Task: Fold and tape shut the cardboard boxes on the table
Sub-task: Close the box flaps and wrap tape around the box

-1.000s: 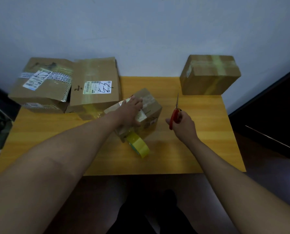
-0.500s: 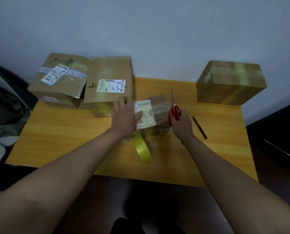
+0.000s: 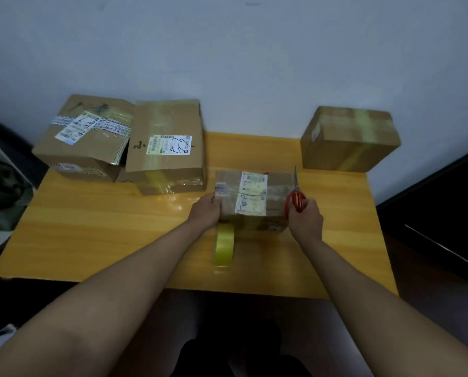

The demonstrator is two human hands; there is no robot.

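Note:
A small cardboard box with white labels on top sits mid-table, square to me. My left hand grips its left side, thumb on the top edge. My right hand is against the box's right side and holds red-handled scissors, blades pointing up and away. A roll of yellow tape stands on edge just in front of the box, below my left hand.
Two larger labelled boxes sit at the back left of the yellow wooden table. A taped box stands at the back right against the wall. Dark furniture is to the right.
The small box has been turned from a skewed pose to square with the table edge. My left hand moved from its top to its left side; my right hand closed in on its right side.

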